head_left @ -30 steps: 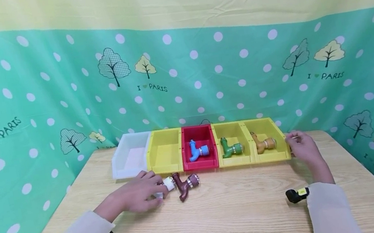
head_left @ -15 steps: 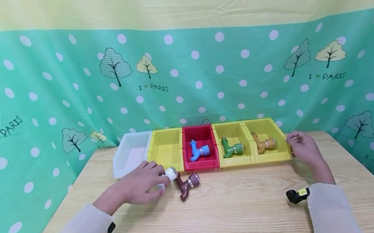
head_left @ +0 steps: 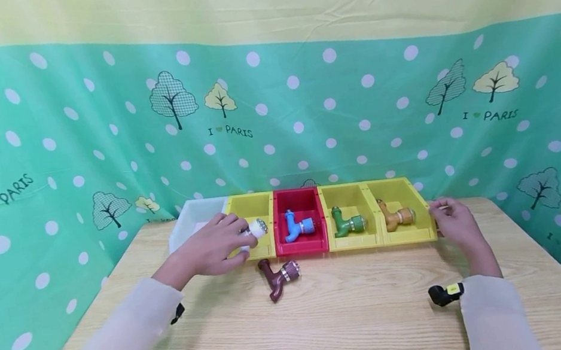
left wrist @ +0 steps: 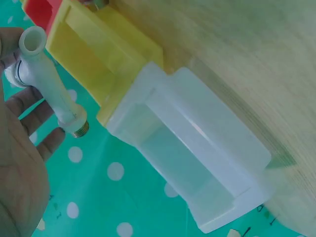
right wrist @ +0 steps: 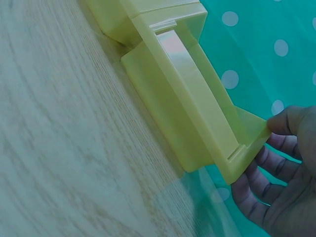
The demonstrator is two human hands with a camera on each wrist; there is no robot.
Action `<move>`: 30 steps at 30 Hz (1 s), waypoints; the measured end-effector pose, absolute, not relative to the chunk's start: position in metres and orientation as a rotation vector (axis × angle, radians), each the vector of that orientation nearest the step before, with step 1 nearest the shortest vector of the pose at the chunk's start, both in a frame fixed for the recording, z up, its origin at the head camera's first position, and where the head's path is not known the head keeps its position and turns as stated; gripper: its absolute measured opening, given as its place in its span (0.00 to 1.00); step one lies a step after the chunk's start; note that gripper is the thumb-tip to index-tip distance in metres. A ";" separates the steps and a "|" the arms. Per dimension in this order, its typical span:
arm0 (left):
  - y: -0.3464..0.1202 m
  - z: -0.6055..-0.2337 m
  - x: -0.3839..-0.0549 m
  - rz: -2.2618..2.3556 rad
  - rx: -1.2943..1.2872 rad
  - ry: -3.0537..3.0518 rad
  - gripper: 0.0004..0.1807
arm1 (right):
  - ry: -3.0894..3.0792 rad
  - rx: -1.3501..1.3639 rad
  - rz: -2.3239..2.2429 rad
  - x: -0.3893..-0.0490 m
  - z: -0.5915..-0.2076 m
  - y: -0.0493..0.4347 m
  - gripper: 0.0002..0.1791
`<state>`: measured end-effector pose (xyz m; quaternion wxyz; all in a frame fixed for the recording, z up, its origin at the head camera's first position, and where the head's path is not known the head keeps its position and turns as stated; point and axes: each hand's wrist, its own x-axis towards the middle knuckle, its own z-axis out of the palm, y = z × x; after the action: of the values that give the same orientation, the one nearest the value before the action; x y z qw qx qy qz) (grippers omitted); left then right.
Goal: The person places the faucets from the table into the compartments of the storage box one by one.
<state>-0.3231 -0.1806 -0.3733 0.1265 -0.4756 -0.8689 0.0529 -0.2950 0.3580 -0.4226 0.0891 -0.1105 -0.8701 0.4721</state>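
Note:
My left hand (head_left: 211, 247) holds a white plastic tap (left wrist: 49, 84) up at the front of the left bins. In the head view its white knob (head_left: 258, 228) overlaps the left yellow bin (head_left: 245, 203), and the fingers hide most of its body. Its brass-coloured threaded end shows in the left wrist view. My right hand (head_left: 456, 222) pinches the outer side wall of the rightmost yellow bin (right wrist: 197, 113), thumb at the rim and fingers along the outside. A dark brown tap (head_left: 276, 278) lies on the table in front of the bins.
The bins form a joined row: a white bin (head_left: 180, 235) at the left, then yellow, red (head_left: 302, 250) and two more yellow. A blue tap (head_left: 296, 227), a green tap (head_left: 346, 224) and an orange-brown tap (head_left: 397, 216) lie in the right-hand three. A patterned curtain (head_left: 272, 121) hangs behind.
My left hand has lifted the white tap off the table beside the brown tap and carried it up and forward to the bins. My right hand has stayed at the right bin.

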 end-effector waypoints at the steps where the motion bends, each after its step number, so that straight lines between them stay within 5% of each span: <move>1: -0.180 -0.374 -0.326 0.163 -1.379 -2.531 0.12 | -2.587 -0.326 1.407 -0.295 -0.423 0.358 0.22; 30: -0.167 -0.392 -0.382 0.278 -1.349 -2.677 0.10 | -2.573 -0.323 1.417 -0.296 -0.425 0.360 0.23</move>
<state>-0.3815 -0.1665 -0.3915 0.0656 -0.4472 -0.8872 0.0922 -0.2961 0.3595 -0.4248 0.0932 -0.1088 -0.8669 0.4775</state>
